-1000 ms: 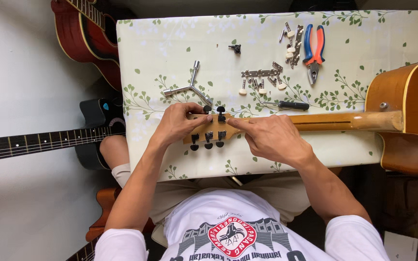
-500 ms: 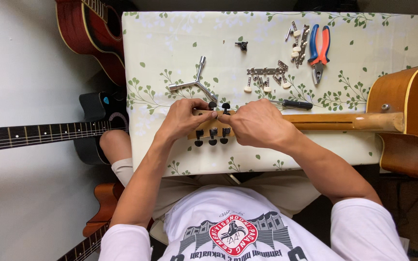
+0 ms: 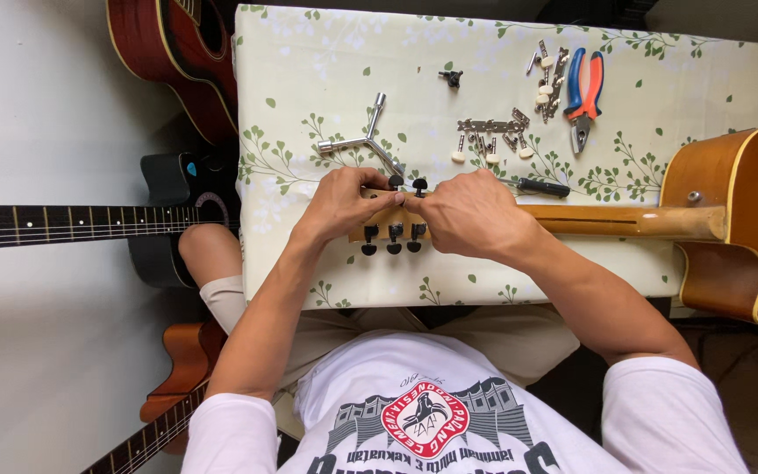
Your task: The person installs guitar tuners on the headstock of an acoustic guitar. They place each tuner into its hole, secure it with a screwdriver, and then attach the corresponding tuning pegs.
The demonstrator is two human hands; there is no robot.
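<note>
- We are working at the pale wooden headstock [image 3: 388,230] of the honey-coloured acoustic guitar [image 3: 730,224], which is lying flat across the near part of the table with its neck [image 3: 625,219] running to our right
- We are resting our left hand [image 3: 344,204] over the top of the headstock, fingers curled and nearly closed, seemingly to steady it
- We are pressing our right hand [image 3: 471,213] in from the other side, fingertips pinched narrow by the black tuner buttons [image 3: 405,183] on the far edge; whether a small part is sitting between them we cannot tell
- Three more black tuner buttons [image 3: 392,247] are poking out along the near edge
- Just beyond our hands a silver three-armed wrench [image 3: 363,140] and a black-handled tool [image 3: 544,187] are lying within easy reach
- Farther back, old metal tuners with cream buttons [image 3: 489,140] are lying beside orange-and-blue-handled pliers [image 3: 582,98], likely set aside in a group
- The leaf-patterned cream tablecloth [image 3: 326,61] is covering the table
- Other guitars are lying on the floor to our left, one red-brown [image 3: 164,53], one black [image 3: 168,219]
- We are seeing no packages or signs
</note>
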